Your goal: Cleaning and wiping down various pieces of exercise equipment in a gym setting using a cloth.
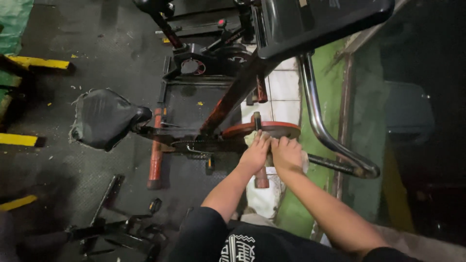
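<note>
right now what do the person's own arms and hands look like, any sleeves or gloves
Both the left hand and the right hand are bare, with no gloves, rings or watch in view. The forearms are uncovered up to the elbow. Lower down there is black clothing with a white printed pattern.

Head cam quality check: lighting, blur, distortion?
Head view: dim overall, right side nearly black; chrome handlebar shows glare; both hands, left hand and right hand, on the red flywheel, are lit and fairly sharp; wide-angle bending near the edges; dark seat readable.
</note>
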